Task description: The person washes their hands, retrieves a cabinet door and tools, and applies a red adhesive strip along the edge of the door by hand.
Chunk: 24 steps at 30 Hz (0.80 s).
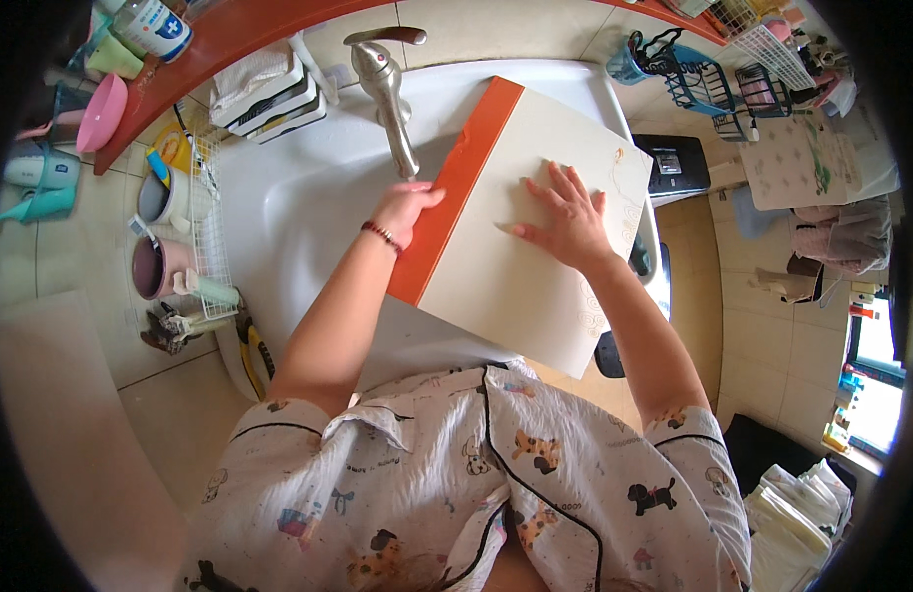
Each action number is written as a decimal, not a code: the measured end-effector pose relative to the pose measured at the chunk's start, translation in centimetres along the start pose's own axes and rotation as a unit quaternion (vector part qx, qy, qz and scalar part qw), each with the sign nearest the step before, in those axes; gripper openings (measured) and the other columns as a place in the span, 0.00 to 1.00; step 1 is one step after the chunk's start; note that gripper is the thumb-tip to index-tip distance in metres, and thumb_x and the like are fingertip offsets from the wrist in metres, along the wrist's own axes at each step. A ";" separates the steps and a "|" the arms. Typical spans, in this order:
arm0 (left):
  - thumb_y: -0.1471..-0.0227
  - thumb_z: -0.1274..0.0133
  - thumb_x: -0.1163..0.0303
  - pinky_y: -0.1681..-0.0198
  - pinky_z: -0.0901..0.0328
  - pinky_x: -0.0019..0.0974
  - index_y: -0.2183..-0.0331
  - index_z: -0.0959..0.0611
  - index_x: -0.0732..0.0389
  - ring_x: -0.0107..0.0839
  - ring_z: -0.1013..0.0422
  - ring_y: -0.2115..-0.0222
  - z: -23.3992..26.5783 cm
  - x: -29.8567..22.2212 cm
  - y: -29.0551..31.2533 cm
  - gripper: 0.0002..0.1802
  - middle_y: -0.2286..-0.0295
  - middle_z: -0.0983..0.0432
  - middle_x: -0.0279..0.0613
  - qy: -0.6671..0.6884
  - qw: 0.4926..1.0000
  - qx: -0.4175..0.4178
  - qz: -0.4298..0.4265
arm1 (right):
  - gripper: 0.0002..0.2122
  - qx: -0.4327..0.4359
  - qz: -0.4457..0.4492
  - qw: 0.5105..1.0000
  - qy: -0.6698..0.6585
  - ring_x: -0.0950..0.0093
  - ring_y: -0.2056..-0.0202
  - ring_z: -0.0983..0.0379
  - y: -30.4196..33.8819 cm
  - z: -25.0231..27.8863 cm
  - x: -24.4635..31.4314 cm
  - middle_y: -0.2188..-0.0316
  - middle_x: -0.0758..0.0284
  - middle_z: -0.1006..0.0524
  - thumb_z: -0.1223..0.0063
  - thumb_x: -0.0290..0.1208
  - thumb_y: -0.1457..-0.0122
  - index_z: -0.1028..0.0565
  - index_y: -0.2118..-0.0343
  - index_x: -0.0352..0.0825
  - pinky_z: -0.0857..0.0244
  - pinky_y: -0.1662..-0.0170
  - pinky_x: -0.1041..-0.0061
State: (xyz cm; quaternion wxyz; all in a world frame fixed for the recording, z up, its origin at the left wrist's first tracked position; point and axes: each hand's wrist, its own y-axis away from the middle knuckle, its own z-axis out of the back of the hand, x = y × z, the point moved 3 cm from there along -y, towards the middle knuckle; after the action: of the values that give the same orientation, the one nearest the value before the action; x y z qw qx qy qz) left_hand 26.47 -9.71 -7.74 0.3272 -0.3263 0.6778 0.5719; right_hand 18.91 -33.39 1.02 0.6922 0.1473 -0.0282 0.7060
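Observation:
A large, flat cream box or album (486, 271) with an orange edge lies tilted across the right part of the white sink (289, 212). It could be either; the frame does not settle which. My left hand (405, 212) is closed on the orange edge, its fingers partly hidden behind it. A dark red bead bracelet circles that wrist. Flat on the cream cover rests my right hand (563, 217), fingers spread. Faint curling patterns run along the cover's right side.
Behind the sink rises a metal faucet (385, 99), its spout close to the orange edge. Cups and toothbrushes sit by a white wire rack (210, 227) on the left. A black bin (677, 165) stands at right, below hanging baskets (698, 84).

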 end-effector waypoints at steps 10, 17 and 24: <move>0.59 0.38 0.70 0.58 0.38 0.35 0.65 0.22 0.70 0.30 0.31 0.64 0.1 -0.1 1.1 0.18 0.66 0.25 0.45 0.038 0.999 0.035 0.003 | 0.34 -0.003 0.010 1.000 0.021 0.63 0.36 0.60 -0.1 -0.2 -0.2 0.37 0.65 0.51 0.47 0.61 0.55 0.36 0.44 0.52 0.65 0.42 0.39; 0.59 0.39 0.70 0.60 0.36 0.35 0.66 0.22 0.70 0.32 0.29 0.67 -0.4 -0.8 0.1 0.17 0.67 0.25 0.43 0.016 1.000 0.015 -0.015 | 0.34 -0.001 0.009 1.000 0.024 0.63 0.36 0.60 0.1 -0.2 -0.1 0.37 0.65 0.51 0.47 0.60 0.55 0.36 0.44 0.52 0.64 0.42 0.40; 0.56 0.40 0.66 0.69 0.39 0.32 0.80 0.22 0.64 0.25 0.34 0.75 -0.5 -0.8 0.6 0.12 0.76 0.27 0.35 -0.071 0.994 -0.077 -0.019 | 0.35 0.003 0.009 1.000 0.018 0.63 0.36 0.60 -0.1 -0.4 -0.1 0.37 0.65 0.51 0.46 0.60 0.55 0.36 0.44 0.52 0.64 0.42 0.40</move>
State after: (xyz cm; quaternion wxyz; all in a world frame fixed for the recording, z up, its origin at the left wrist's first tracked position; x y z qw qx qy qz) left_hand 26.39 -10.04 -6.73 0.3592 -0.3218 0.6003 0.6380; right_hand 18.90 -33.43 0.57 0.6858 0.1363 -0.0147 0.7147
